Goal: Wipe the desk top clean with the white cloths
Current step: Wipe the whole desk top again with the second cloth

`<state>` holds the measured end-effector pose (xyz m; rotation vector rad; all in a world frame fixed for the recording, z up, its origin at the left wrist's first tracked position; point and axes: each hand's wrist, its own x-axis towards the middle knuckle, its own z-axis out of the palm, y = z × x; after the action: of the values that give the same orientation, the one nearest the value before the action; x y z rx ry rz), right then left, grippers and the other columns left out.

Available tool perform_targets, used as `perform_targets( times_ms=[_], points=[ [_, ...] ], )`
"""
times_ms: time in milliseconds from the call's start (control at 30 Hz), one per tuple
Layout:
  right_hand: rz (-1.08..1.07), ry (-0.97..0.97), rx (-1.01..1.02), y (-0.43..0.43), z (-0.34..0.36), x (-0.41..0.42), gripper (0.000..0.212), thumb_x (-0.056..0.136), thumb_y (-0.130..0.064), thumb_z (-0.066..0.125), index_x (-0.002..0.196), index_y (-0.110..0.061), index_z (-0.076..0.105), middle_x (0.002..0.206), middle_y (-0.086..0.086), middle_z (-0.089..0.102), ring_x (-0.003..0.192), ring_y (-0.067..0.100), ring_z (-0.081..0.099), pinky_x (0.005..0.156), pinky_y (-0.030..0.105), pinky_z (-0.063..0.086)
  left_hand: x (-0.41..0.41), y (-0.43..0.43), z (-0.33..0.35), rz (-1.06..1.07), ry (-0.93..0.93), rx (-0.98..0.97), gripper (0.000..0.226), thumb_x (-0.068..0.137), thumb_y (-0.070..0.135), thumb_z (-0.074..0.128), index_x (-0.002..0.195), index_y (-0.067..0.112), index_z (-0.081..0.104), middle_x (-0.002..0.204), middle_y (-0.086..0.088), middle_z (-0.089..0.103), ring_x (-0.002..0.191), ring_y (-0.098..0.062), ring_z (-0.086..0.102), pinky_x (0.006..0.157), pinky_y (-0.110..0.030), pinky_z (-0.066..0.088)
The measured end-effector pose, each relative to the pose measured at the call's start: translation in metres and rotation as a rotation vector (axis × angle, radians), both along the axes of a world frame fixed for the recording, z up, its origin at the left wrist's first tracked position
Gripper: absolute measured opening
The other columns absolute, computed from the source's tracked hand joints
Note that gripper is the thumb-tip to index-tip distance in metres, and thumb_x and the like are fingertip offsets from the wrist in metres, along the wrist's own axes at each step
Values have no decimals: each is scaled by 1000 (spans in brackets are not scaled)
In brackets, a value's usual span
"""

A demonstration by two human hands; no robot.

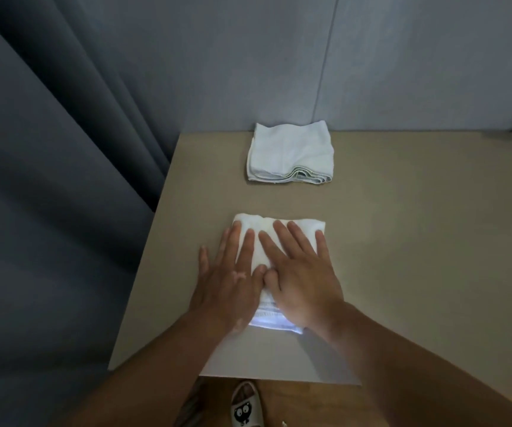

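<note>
Head view: a dark curtain (pixel 48 180) hangs left of the bench (pixel 402 241). Our left hand (pixel 230 278) and right hand (pixel 302 278) lie flat, fingers straight, pressing the near white cloth (pixel 256 223); the second folded cloth (pixel 291 152) sits behind, well apart.

Desk top (pixel 402 241): tan, matte. Near cloth (pixel 308 228): white, folded, lying flat, front-left area. Far cloth (pixel 290 154): white, folded approx. square, layered edges facing fwd, at back edge. Cloths well apart.
</note>
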<state>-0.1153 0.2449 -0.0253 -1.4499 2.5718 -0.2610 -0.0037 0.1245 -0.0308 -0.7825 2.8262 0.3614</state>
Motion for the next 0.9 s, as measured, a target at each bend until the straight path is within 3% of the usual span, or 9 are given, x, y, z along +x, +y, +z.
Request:
perform_targets(
  times_ms=[200,267,400,600,700,800,867,900],
  points=[
    [3,-38,55,-48,5,-44,84,85,-55,-4,165,-33,14,174,-1,5,160,21,-2,125,58,-3,-47,-44,5,24,-1,1,65,107,48,11,162,25,-15,169,3,-28,157,-15,-21,126,-60,-1],
    [-15,-41,57,-58,5,-53,82,88,-57,-2,165,-33,12,174,-1,3,160,20,-3,125,59,-3,-58,-57,5,22,5,6,65,107,47,14,162,25,-14,169,4,-27,157,-14,-19,126,-61,-1],
    [-40,-34,64,-65,3,-57,63,106,-51,20,165,-33,11,174,-1,2,160,20,-4,126,59,-4,-64,-66,2,26,15,7,64,108,47,15,162,26,-12,170,6,-26,158,-13,-16,125,-61,-1],
    [-79,-60,28,-37,3,-22,64,103,-47,14,165,-30,14,174,1,3,160,21,-4,126,59,-4,-38,-36,8,32,27,34,63,107,47,12,163,27,-11,170,5,-25,158,-14,-17,126,-59,-4],
    [-61,-39,33,-4,5,6,74,96,-50,6,164,-26,21,174,6,11,160,26,2,125,61,0,-6,-8,8,0,51,64,67,102,52,0,162,28,-13,169,5,-28,158,-15,-19,126,-60,-4],
    [-51,1,69,33,7,37,68,100,-47,20,158,-16,38,168,15,28,158,35,18,123,68,14,29,23,8,-90,32,71,79,87,62,-14,160,31,-19,166,7,-35,154,-11,-28,126,-56,-10],
    [-50,31,96,51,8,54,65,97,-44,29,147,-9,52,159,20,42,151,41,34,117,71,27,53,30,6,-162,82,153,78,89,64,-9,161,35,-11,167,12,-31,153,-4,-26,126,-49,-16],
    [-57,25,93,56,10,60,64,94,-43,32,140,-7,57,156,21,47,148,43,38,115,71,31,63,28,4,-174,152,206,73,95,62,0,163,37,2,171,13,-17,156,-1,-16,127,-47,-13]
  ],
)
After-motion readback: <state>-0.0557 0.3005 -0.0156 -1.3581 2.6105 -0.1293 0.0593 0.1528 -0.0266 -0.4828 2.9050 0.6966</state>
